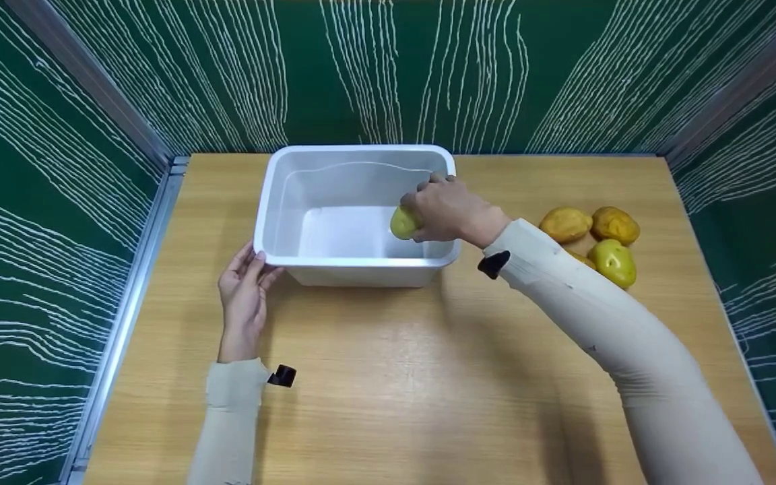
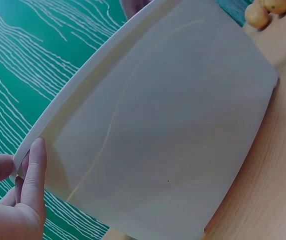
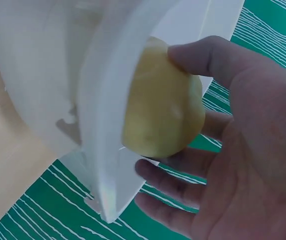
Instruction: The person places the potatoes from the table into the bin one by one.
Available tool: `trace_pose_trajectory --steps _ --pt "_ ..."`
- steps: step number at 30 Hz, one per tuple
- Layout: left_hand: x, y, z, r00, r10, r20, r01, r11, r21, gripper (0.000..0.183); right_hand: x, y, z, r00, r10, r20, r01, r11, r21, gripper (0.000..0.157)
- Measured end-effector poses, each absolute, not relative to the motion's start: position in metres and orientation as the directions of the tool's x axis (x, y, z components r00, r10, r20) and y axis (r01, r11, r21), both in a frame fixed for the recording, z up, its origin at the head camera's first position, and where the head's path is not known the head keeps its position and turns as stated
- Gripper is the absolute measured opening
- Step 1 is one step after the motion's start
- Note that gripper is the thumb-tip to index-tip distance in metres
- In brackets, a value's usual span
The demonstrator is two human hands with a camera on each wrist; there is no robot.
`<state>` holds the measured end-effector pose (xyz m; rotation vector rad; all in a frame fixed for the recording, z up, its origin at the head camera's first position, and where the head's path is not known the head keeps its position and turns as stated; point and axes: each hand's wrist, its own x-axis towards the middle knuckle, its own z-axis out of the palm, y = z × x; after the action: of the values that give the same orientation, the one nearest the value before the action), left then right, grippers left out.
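A white plastic bin [image 1: 361, 261] stands on the wooden table, its opening facing up. At its front left corner my left hand [image 1: 243, 296] pinches the rim; in the left wrist view, fingertips [image 2: 38, 150] lie against the outer wall just under the lip. My right hand [image 1: 452, 210] reaches over the bin's right side and holds a rounded yellow-green fruit [image 1: 403, 223] inside the opening. Seen from the right wrist, the thumb is on one side of the fruit [image 3: 165, 107] and fingers on the other, with part of it hidden behind the rim.
To the right on the table [image 1: 388, 384] lies a cluster: two orange-yellow fruits [image 1: 565, 224], a green-yellow one [image 1: 613, 263], and another partly hidden by my right sleeve. Green walls [image 1: 415, 81] with white wavy lines enclose the back and sides.
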<state>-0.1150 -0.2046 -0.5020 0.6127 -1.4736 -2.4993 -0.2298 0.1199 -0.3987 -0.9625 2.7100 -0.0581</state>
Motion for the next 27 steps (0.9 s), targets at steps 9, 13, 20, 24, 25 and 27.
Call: trace_pose_trajectory --steps 9,13,20,24,25,27 --pt "-0.117 -0.204 -0.503 -0.896 -0.36 -0.258 -0.041 -0.514 0.857 0.047 -0.235 0.11 -0.395 -0.729 -0.616 -0.298 -0.612 0.782 -0.119 0.049" --pt "-0.117 -0.203 -0.502 -0.895 -0.362 -0.26 -0.039 -0.518 0.855 0.047 -0.237 0.107 -0.396 -0.721 -0.605 -0.336 -0.601 0.789 -0.13 0.049" --pt "-0.117 -0.203 -0.501 -0.891 -0.363 -0.273 -0.049 -0.521 0.852 0.048 -0.242 0.1 -0.394 -0.718 -0.559 -0.415 -0.553 0.82 -0.147 0.048" --pt "-0.117 -0.204 -0.501 -0.887 -0.366 -0.283 -0.056 -0.522 0.851 0.048 -0.245 0.096 -0.393 -0.713 -0.546 -0.441 -0.543 0.827 -0.146 0.047" --pt "-0.117 -0.204 -0.501 -0.886 -0.366 -0.283 -0.057 -0.521 0.852 0.048 -0.245 0.095 -0.393 -0.711 -0.545 -0.443 -0.543 0.827 -0.145 0.046" --pt "-0.117 -0.204 -0.501 -0.886 -0.365 -0.286 -0.059 -0.522 0.851 0.048 -0.246 0.094 -0.393 -0.711 -0.544 -0.445 -0.542 0.827 -0.146 0.046"
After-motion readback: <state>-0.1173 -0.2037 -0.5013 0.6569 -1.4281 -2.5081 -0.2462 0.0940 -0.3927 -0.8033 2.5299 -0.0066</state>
